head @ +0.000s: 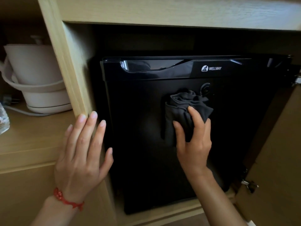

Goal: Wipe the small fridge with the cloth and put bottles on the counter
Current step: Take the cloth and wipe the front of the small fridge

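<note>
Wiping the closed door of the small fridge; bottles not yet handled.

Head view: the small fridge (162, 136), black, sits inside a wooden cabinet (71, 66) with its door shut. The right hand (193, 141) grips a bunched dark cloth (184, 108) and presses it on the door front, at about 7 o'clock from the round lock (205, 89). The left hand (81, 154) lies open and flat, fingers spread, on the cabinet post at 9 o'clock of the fridge. A white kettle (37, 79) stands on the shelf at 10 o'clock. The wipe looks underway, mid-door. No bottles show clearly, and the bench is out of view, so that part seems left to do.
</note>
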### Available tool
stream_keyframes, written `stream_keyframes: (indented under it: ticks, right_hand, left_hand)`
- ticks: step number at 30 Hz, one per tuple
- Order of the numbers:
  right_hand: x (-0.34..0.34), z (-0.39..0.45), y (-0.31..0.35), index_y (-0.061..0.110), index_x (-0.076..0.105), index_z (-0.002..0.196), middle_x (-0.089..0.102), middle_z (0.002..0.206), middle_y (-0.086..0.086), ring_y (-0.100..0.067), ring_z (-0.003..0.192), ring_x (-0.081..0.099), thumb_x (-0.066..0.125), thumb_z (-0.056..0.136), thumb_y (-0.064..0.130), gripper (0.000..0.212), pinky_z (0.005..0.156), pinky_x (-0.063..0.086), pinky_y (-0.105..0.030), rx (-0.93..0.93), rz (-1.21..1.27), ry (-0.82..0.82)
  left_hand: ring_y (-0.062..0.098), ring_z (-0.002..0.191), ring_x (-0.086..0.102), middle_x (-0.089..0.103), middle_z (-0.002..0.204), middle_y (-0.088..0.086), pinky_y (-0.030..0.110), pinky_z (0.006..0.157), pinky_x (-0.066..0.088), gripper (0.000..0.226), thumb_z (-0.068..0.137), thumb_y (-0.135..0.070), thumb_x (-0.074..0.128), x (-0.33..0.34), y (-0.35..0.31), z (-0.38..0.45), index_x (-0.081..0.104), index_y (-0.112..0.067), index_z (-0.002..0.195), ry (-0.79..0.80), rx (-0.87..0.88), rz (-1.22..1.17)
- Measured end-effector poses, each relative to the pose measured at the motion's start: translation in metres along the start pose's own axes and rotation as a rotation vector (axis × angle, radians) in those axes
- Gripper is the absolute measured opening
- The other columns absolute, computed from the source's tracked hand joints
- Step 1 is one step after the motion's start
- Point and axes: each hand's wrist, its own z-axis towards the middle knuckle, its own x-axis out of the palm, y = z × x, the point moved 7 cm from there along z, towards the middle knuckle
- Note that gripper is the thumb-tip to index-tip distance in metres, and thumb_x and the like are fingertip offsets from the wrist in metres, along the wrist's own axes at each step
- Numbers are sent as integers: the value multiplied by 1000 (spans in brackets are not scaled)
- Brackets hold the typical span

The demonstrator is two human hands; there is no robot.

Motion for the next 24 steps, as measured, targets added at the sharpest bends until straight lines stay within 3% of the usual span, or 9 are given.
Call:
stream_keyframes:
  ticks: [2,6,9,12,18,22,24]
  right_hand:
    - [-10,5,-19,6,44,119,56,89,-28,-20,83,50,55,89,23,36,75,45,-22,-5,-48,11]
    - [-43,24,-76,-2,46,122,56,108,-30,-22,102,48,56,89,22,42,90,34,-11,206,-42,-105]
    - [-51,30,-98,-5,46,123,50,116,-11,-12,110,46,56,88,21,45,95,28,-3,305,-2,-136]
    - [-47,26,-91,-5,45,124,44,117,-3,-1,110,41,54,88,21,45,97,29,-6,346,62,-183]
    - [-43,31,-73,-1,46,122,47,114,-7,0,108,43,54,88,24,43,98,33,-8,228,110,-156]
    - [-37,38,-63,4,44,120,51,105,-12,15,106,42,57,85,15,38,91,34,-4,78,135,-56]
    - [-36,44,-64,0,47,118,56,101,-20,12,102,44,59,84,11,37,91,33,-2,9,125,0]
  left_hand:
    - [33,136,29,36,142,22,47,111,27,53,88,-23,46,1,1,-1,41,2,134,-9,-3,-9]
    - [33,138,26,35,142,24,47,112,22,54,88,-24,46,-1,-3,2,40,2,135,-14,-46,-63]
    - [36,136,28,36,140,25,49,111,24,52,87,-21,48,-2,-20,14,41,3,133,-24,-60,-148]
    - [37,134,31,39,139,25,51,109,29,52,87,-19,50,6,-41,29,42,5,132,2,-40,-193]
    - [37,136,28,35,143,24,49,111,27,51,90,-22,45,25,-58,35,41,4,134,50,-49,-179]
    - [35,140,21,30,145,24,49,111,22,54,90,-25,44,35,-63,33,35,-1,138,33,-92,-167]
    - [34,141,18,27,146,23,50,112,21,57,90,-26,44,38,-65,32,30,-4,141,21,-109,-164]
